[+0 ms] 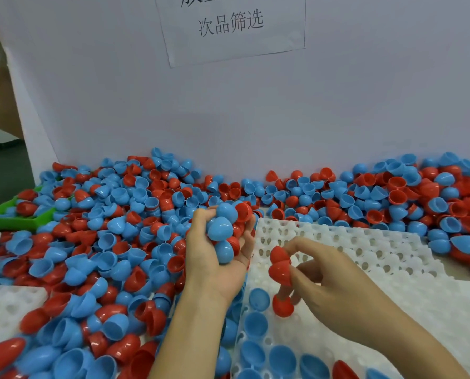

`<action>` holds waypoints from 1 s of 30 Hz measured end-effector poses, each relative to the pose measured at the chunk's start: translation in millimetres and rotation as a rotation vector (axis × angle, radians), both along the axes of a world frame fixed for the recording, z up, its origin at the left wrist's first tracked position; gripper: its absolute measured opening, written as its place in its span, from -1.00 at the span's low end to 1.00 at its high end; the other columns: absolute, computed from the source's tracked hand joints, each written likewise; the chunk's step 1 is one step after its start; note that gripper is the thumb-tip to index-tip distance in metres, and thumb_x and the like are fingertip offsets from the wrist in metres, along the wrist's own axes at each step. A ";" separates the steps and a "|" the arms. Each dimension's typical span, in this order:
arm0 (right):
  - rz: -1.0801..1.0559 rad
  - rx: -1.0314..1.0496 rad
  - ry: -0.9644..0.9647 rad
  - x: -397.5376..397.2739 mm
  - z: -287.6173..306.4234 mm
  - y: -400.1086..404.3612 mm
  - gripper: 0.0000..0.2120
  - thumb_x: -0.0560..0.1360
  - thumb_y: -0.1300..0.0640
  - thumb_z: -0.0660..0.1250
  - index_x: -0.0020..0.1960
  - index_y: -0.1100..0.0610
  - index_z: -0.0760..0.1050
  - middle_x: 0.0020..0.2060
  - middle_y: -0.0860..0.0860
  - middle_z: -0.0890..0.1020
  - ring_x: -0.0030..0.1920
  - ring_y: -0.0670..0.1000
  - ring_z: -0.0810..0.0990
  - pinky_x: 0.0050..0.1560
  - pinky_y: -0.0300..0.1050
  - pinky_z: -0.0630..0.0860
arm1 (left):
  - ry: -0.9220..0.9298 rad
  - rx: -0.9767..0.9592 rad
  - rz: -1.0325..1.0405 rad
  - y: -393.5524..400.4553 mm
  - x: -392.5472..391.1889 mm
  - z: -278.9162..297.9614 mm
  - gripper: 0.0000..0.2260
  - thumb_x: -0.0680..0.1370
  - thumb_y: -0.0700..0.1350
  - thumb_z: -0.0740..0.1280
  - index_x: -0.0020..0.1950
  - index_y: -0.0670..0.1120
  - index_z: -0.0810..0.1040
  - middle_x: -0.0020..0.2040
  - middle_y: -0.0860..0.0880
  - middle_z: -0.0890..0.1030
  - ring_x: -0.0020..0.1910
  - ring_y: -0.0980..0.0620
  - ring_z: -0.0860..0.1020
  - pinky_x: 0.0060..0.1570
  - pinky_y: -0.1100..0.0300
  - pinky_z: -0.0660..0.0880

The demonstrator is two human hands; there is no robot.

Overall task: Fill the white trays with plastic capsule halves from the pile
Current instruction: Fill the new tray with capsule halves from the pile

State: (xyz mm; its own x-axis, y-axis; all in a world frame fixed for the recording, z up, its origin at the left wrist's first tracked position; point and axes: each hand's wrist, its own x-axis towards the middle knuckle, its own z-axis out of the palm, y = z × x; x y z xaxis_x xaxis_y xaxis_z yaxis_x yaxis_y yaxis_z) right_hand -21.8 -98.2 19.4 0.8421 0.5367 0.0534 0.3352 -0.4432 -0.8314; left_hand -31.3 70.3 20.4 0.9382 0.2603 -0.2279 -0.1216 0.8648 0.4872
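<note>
A big pile of red and blue capsule halves [113, 242] covers the table to the left and along the back wall. My left hand [214, 258] is palm up, cupping a handful of blue and red halves [224, 228] over the pile's edge. My right hand [335, 280] hovers over the white tray [378, 255] and pinches stacked red halves [280, 265]. One red half [283, 306] sits dome up in a tray cell under its fingers. Several blue halves [258, 324] lie in the tray's near cells.
A second white tray [4, 307] lies at the near left, partly buried. A green bin [17, 217] sits at the far left with halves in it. A white board with a paper sign [231, 26] stands behind the pile.
</note>
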 end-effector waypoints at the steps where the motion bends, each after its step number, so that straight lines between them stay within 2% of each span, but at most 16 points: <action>1: 0.028 -0.011 0.006 -0.7 1.7 -0.9 -0.88 0.63 0.00 0.24 -0.06 -0.13 0.51 -0.30 -0.11 0.72 -0.35 -0.14 0.65 -0.38 -0.29 0.53 | 0.005 -0.006 0.002 0.7 -0.3 -0.1 -0.72 0.40 -0.11 0.38 0.05 -0.22 0.61 0.01 -0.23 0.69 -0.08 -0.14 0.70 -0.48 0.24 0.53; 3: 0.092 -0.047 0.016 -2.7 3.0 -1.4 -0.87 0.63 0.01 0.24 -0.07 -0.14 0.52 -0.30 -0.10 0.72 -0.39 -0.19 0.62 -0.44 -0.39 0.42 | 0.012 -0.022 0.017 1.8 -0.5 -0.4 -0.70 0.48 -0.10 0.36 0.15 -0.21 0.59 0.05 -0.26 0.69 -0.08 -0.15 0.70 -0.47 0.24 0.53; 5: 0.139 -0.094 0.011 -3.9 1.5 0.0 -0.87 0.63 -0.01 0.25 -0.07 -0.16 0.51 -0.29 -0.13 0.72 -0.29 -0.18 0.66 -0.35 -0.40 0.46 | 0.017 -0.027 0.032 2.4 -0.6 -0.9 -0.68 0.49 -0.09 0.36 0.20 -0.22 0.57 0.09 -0.27 0.68 -0.09 -0.15 0.70 -0.47 0.24 0.53; 8: 0.171 -0.133 0.017 -3.4 -1.5 1.5 -0.91 0.62 -0.03 0.27 -0.04 -0.14 0.53 -0.28 -0.16 0.72 -0.21 -0.15 0.69 -0.10 -0.22 0.62 | 0.015 -0.031 0.030 2.4 -1.2 -0.8 -0.71 0.49 -0.10 0.36 0.12 -0.24 0.59 0.08 -0.27 0.67 -0.07 -0.15 0.69 -0.47 0.24 0.53; 11: 0.159 -0.126 -0.010 -2.1 -3.1 0.3 -0.90 0.63 0.02 0.27 -0.03 -0.13 0.53 -0.29 -0.17 0.72 -0.22 -0.16 0.69 -0.03 -0.17 0.63 | 0.017 -0.031 0.036 2.7 -0.8 -1.3 -0.71 0.49 -0.09 0.36 0.15 -0.22 0.58 0.08 -0.26 0.68 -0.06 -0.14 0.70 -0.47 0.25 0.53; 15: 0.103 -0.072 -0.080 -2.6 -2.7 0.3 -0.86 0.62 0.06 0.28 -0.04 -0.17 0.52 -0.31 -0.15 0.71 -0.25 -0.16 0.69 -0.17 -0.24 0.62 | 0.017 -0.023 0.039 3.2 -0.2 -2.4 -0.70 0.49 -0.09 0.36 0.14 -0.22 0.59 0.07 -0.25 0.67 -0.08 -0.13 0.70 -0.46 0.25 0.53; 19: -0.026 0.007 -0.198 1.8 -1.6 -3.3 -0.86 0.59 0.05 0.31 -0.08 -0.19 0.53 -0.36 -0.11 0.68 -0.32 -0.08 0.64 -0.29 -0.19 0.59 | 0.022 0.003 0.034 3.9 0.5 -3.0 -0.71 0.47 -0.09 0.36 0.11 -0.22 0.61 0.06 -0.25 0.69 -0.10 -0.12 0.70 -0.47 0.24 0.53; 21: -0.095 -0.005 -0.227 5.6 -0.9 -7.2 -0.89 0.58 0.02 0.34 -0.09 -0.18 0.53 -0.43 -0.10 0.63 -0.41 -0.07 0.57 -0.33 -0.16 0.56 | 0.020 0.020 0.028 3.7 0.6 -2.7 -0.76 0.46 -0.10 0.37 0.04 -0.22 0.61 -0.01 -0.24 0.69 -0.12 -0.11 0.70 -0.48 0.25 0.52; 23: -0.134 -0.035 -0.203 8.1 0.3 -11.1 -0.90 0.58 0.00 0.35 -0.11 -0.15 0.53 -0.53 -0.07 0.55 -0.52 -0.11 0.44 -0.44 -0.21 0.44 | 0.025 0.043 0.032 3.5 0.9 -3.1 -0.81 0.47 -0.10 0.37 -0.01 -0.19 0.62 -0.05 -0.21 0.69 -0.15 -0.10 0.69 -0.48 0.26 0.52; 25: -0.157 -0.055 -0.166 8.0 4.4 -10.9 -0.91 0.57 -0.01 0.35 -0.12 -0.13 0.54 -0.58 -0.06 0.50 -0.54 -0.12 0.40 -0.48 -0.28 0.39 | 0.044 0.094 0.054 3.3 1.7 -3.9 -0.87 0.49 -0.11 0.36 -0.08 -0.15 0.63 -0.08 -0.20 0.69 -0.18 -0.08 0.68 -0.47 0.25 0.53; 27: -0.157 0.075 -0.161 1.5 12.8 -3.8 -0.92 0.55 0.01 0.38 -0.13 -0.09 0.58 -0.57 -0.06 0.51 -0.53 -0.15 0.45 -0.46 -0.37 0.43 | 0.066 0.171 0.075 2.6 4.8 -5.5 -0.87 0.52 -0.11 0.35 0.00 -0.13 0.60 -0.08 -0.17 0.68 -0.18 -0.07 0.66 -0.44 0.23 0.53; 28: -0.128 0.250 -0.124 -4.8 18.8 2.2 -0.93 0.52 0.02 0.40 -0.14 -0.06 0.61 -0.54 -0.07 0.56 -0.49 -0.17 0.52 -0.41 -0.40 0.47 | 0.077 0.202 0.084 1.9 6.3 -6.8 -0.85 0.54 -0.11 0.33 0.07 -0.12 0.58 -0.05 -0.17 0.66 -0.17 -0.07 0.64 -0.41 0.22 0.53; 30: 0.037 0.580 0.026 -21.0 31.5 17.5 -0.91 0.44 0.00 0.41 -0.08 -0.03 0.65 -0.33 -0.01 0.72 -0.24 -0.10 0.72 -0.17 -0.35 0.59 | 0.068 0.243 0.087 0.2 9.4 -10.1 -0.85 0.58 -0.13 0.29 0.12 -0.13 0.52 -0.06 -0.17 0.58 -0.18 -0.05 0.57 -0.36 0.19 0.54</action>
